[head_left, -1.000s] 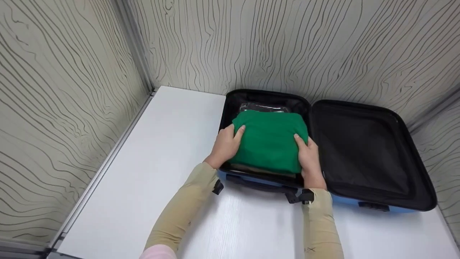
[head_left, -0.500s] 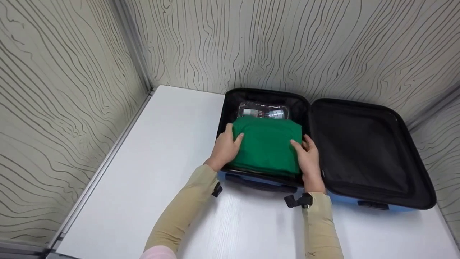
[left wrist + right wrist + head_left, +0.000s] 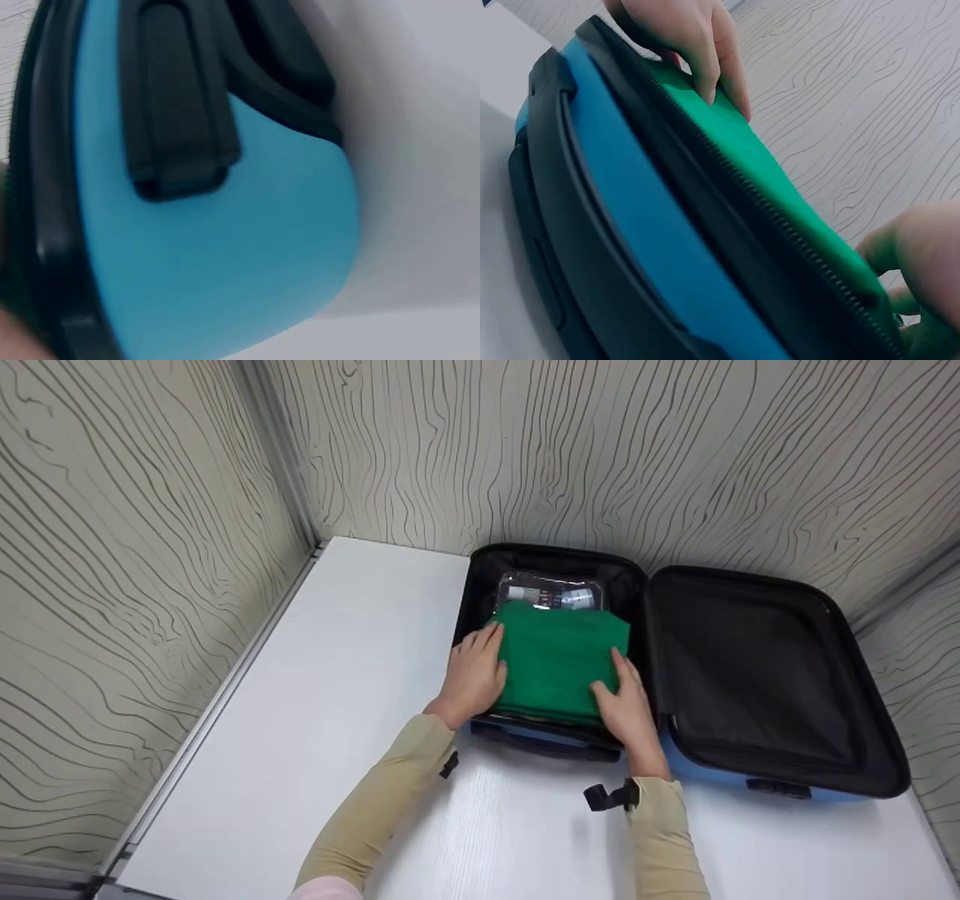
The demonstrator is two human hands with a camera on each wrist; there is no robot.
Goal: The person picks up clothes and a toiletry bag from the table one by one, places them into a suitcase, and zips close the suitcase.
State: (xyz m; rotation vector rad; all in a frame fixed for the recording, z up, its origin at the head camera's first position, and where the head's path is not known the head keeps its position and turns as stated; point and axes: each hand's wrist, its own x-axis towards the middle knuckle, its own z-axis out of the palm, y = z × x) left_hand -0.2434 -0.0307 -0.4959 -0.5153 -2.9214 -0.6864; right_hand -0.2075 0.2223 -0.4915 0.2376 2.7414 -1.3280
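A folded green cloth lies in the left half of an open blue suitcase with black lining. My left hand rests on the cloth's left edge, fingers extended. At the right edge, my right hand touches the cloth with fingers and thumb spread and fairly straight. In the right wrist view, the left hand presses fingertips down on the green cloth, just inside the zipper. The left wrist view mostly shows the blue shell and a black latch. Behind the cloth sits a clear plastic case with small items inside.
The suitcase's other half, black-lined, lies opened out to the right. Its carry handle faces me. Patterned wall panels stand close behind, and the white table extends left and in front.
The cloth has shifted slightly toward me and settled lower, uncovering more of the clear case. Both hands have loosened from its sides; the left now lies flatter on top, the right has drawn nearer me.
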